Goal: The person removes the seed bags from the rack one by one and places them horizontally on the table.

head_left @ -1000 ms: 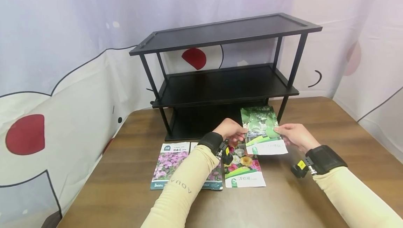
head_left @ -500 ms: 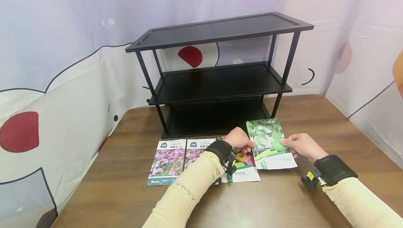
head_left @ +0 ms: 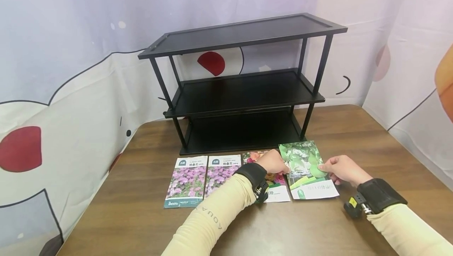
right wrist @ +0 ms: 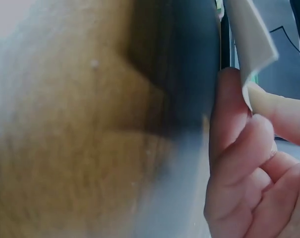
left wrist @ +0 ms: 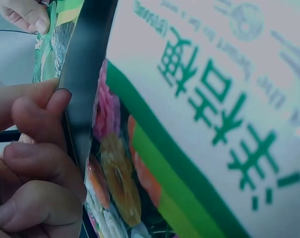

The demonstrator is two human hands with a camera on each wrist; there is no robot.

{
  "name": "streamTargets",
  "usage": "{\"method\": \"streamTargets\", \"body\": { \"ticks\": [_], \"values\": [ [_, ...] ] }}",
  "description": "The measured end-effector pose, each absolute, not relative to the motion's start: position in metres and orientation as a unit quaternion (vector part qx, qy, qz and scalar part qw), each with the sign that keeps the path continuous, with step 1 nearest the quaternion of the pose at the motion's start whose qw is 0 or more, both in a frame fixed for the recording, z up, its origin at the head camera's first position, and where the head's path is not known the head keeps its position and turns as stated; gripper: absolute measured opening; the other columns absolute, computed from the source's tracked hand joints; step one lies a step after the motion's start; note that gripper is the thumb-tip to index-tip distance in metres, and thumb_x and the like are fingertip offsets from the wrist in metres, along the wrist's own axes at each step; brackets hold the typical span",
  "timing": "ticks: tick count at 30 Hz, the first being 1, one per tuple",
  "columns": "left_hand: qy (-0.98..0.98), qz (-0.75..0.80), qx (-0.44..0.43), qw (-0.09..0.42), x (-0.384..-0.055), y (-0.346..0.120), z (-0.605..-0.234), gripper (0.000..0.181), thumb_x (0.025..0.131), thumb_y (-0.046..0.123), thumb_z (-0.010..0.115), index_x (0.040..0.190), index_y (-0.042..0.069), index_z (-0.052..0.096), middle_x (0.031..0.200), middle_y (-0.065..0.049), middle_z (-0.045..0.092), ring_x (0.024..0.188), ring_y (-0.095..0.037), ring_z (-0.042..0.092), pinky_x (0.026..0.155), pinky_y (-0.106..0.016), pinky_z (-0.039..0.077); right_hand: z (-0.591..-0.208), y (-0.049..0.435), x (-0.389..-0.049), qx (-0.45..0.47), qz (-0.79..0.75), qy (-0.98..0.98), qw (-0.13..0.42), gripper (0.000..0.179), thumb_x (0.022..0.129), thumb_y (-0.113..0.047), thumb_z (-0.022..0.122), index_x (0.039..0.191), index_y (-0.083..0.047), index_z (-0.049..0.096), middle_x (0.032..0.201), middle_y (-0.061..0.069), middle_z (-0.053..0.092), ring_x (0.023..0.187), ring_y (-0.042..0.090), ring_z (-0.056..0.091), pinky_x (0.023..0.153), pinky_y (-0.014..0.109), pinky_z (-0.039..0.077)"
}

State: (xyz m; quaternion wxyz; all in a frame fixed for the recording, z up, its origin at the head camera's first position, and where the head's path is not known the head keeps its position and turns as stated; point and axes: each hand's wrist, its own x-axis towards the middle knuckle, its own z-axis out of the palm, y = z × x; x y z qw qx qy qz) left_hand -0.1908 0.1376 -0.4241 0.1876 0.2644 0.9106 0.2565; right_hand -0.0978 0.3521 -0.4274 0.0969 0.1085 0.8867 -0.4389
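Note:
A green seed packet (head_left: pixel 301 161) with round leaves and a white lower band lies at the right end of a row of packets, low over the table. My left hand (head_left: pixel 274 162) pinches its left edge, and my right hand (head_left: pixel 345 170) holds its right edge between thumb and fingers. Under my left hand is a seed packet with mixed roses-like blooms (head_left: pixel 277 195), partly covered by the hand; its white band and green lettering fill much of the left wrist view. In the right wrist view, the held packet's pale edge (right wrist: pixel 251 42) sits between thumb and finger.
Two matching seed packets with pink flowers, one at far left (head_left: pixel 187 181) and one beside it (head_left: pixel 219 173), lie flat, the second partly behind my left sleeve. A black three-tier shelf (head_left: pixel 240 91) stands just behind the row on the wooden table (head_left: pixel 116 216).
Both hands have brought the green packet toward me and slightly right, down from in front of the lowest shelf to beside the mixed-flower packet. The head view has shifted a little.

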Motion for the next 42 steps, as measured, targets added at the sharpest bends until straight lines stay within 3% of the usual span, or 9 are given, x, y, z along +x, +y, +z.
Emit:
{"method": "streamTargets", "body": {
  "ticks": [5, 11, 17, 24, 31, 42],
  "values": [
    [0.926, 0.212, 0.265, 0.167, -0.188, 0.140, -0.426, 0.039, 0.071, 0.022, 0.074, 0.043, 0.012, 0.049, 0.042, 0.007, 0.039, 0.042, -0.008, 0.036, 0.041, -0.020, 0.030, -0.430, 0.352, -0.097, 0.111, -0.427, 0.892, 0.099, 0.021, 0.088, -0.020, 0.062, 0.079, -0.001, 0.061, 0.062, 0.002, 0.049, 0.053, 0.014, 0.048, 0.046, 0.025, 0.043],
    [0.930, 0.191, 0.266, 0.167, -0.186, 0.141, -0.428, 0.041, 0.071, 0.020, 0.073, 0.040, 0.014, 0.045, 0.040, 0.007, 0.036, 0.040, -0.008, 0.035, 0.040, -0.020, 0.030, -0.435, 0.351, -0.098, 0.110, -0.402, 0.903, 0.101, 0.020, 0.086, -0.020, 0.064, 0.084, 0.000, 0.063, 0.064, 0.003, 0.050, 0.056, 0.016, 0.050, 0.047, 0.026, 0.043],
    [0.929, 0.182, 0.280, 0.157, -0.188, 0.141, -0.432, 0.039, 0.070, 0.020, 0.073, 0.040, 0.015, 0.048, 0.039, 0.007, 0.034, 0.040, -0.009, 0.035, 0.041, -0.020, 0.030, -0.436, 0.348, -0.101, 0.105, -0.381, 0.913, 0.105, 0.019, 0.086, -0.019, 0.065, 0.077, -0.003, 0.060, 0.060, 0.002, 0.049, 0.053, 0.016, 0.049, 0.047, 0.026, 0.041],
    [0.927, 0.168, 0.298, 0.154, -0.188, 0.141, -0.432, 0.041, 0.069, 0.018, 0.072, 0.040, 0.015, 0.043, 0.040, 0.007, 0.034, 0.043, -0.009, 0.036, 0.043, -0.019, 0.032, -0.434, 0.344, -0.105, 0.098, -0.366, 0.918, 0.118, 0.020, 0.085, -0.018, 0.064, 0.071, -0.006, 0.056, 0.055, 0.001, 0.048, 0.051, 0.014, 0.048, 0.047, 0.026, 0.042],
    [0.923, 0.172, 0.305, 0.162, -0.189, 0.142, -0.433, 0.034, 0.071, 0.019, 0.073, 0.043, 0.014, 0.054, 0.039, 0.008, 0.036, 0.043, -0.009, 0.038, 0.044, -0.018, 0.034, -0.433, 0.343, -0.108, 0.086, -0.352, 0.924, 0.121, 0.021, 0.084, -0.017, 0.064, 0.068, -0.007, 0.054, 0.053, 0.000, 0.047, 0.049, 0.013, 0.048, 0.046, 0.026, 0.042],
    [0.918, 0.167, 0.315, 0.173, -0.191, 0.146, -0.430, 0.030, 0.071, 0.017, 0.072, 0.045, 0.014, 0.058, 0.039, 0.007, 0.039, 0.040, -0.009, 0.037, 0.043, -0.019, 0.035, -0.429, 0.342, -0.109, 0.069, -0.299, 0.945, 0.110, 0.023, 0.082, -0.020, 0.065, 0.065, -0.008, 0.053, 0.049, -0.001, 0.046, 0.046, 0.012, 0.046, 0.043, 0.025, 0.040]
  ]
}}
